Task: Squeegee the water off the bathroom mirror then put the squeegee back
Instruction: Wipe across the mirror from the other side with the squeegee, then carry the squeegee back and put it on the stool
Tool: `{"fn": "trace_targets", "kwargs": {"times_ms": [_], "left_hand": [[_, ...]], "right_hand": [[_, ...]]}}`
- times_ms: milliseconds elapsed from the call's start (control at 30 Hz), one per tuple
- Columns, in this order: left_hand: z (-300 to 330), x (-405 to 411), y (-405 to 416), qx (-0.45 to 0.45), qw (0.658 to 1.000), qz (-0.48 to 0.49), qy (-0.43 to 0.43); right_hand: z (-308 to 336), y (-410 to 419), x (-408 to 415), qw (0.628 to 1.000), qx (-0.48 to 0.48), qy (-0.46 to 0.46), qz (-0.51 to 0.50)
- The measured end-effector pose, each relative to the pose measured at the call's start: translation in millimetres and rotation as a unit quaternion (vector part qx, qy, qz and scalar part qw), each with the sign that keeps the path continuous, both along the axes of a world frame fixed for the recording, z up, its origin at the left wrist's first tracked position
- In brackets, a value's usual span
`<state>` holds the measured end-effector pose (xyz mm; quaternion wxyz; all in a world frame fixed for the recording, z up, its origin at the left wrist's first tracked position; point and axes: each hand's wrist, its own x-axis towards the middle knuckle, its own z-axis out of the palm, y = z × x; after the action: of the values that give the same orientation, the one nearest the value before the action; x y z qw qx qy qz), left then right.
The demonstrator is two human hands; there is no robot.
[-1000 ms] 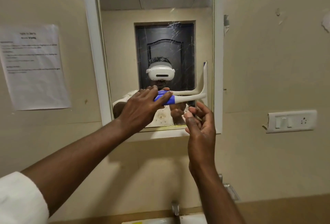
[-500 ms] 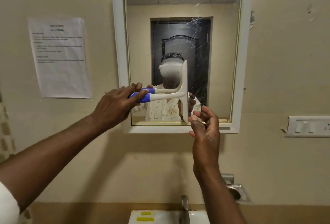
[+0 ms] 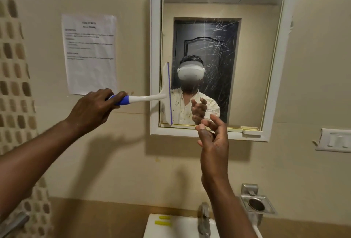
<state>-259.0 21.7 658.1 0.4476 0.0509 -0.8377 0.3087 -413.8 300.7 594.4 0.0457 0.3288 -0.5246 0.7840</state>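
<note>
White-and-blue squeegee [image 3: 165,95] held in left hand [image 3: 91,110], grip closed round handle, blade upright against mirror [image 3: 218,48] at its left edge, streaked glass lying rightward; right hand [image 3: 214,139] empty, fingers loosely spread, nearer the frame's bottom.

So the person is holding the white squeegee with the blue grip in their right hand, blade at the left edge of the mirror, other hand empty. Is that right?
Not quite: the head view shows the left hand holding the white squeegee with the blue grip. The rest holds: its blade is at the left edge of the white-framed mirror, and the other hand, the right hand, is empty.
</note>
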Motion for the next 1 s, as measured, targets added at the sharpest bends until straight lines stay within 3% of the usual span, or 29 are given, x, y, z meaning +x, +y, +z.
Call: {"fn": "trace_targets", "kwargs": {"times_ms": [433,633,833,1000], "left_hand": [[-11.6,23.4,11.4,0.054,0.998,0.003,0.032],[-27.3,15.3,42.0,0.128,0.989,-0.026,0.070],[-51.2,-10.9,93.1,0.306,0.933,-0.107,0.156],[-77.8,-31.1,149.0,0.453,0.837,-0.225,0.209]], "right_hand": [[-6.3,-6.0,26.0,1.000,0.016,0.007,0.022],[-6.7,-11.9,41.1,0.998,0.043,0.015,0.049],[-9.0,-19.8,50.4,0.991,0.108,0.036,0.067],[-12.6,-23.5,54.5,0.982,0.164,0.072,0.056]]}}
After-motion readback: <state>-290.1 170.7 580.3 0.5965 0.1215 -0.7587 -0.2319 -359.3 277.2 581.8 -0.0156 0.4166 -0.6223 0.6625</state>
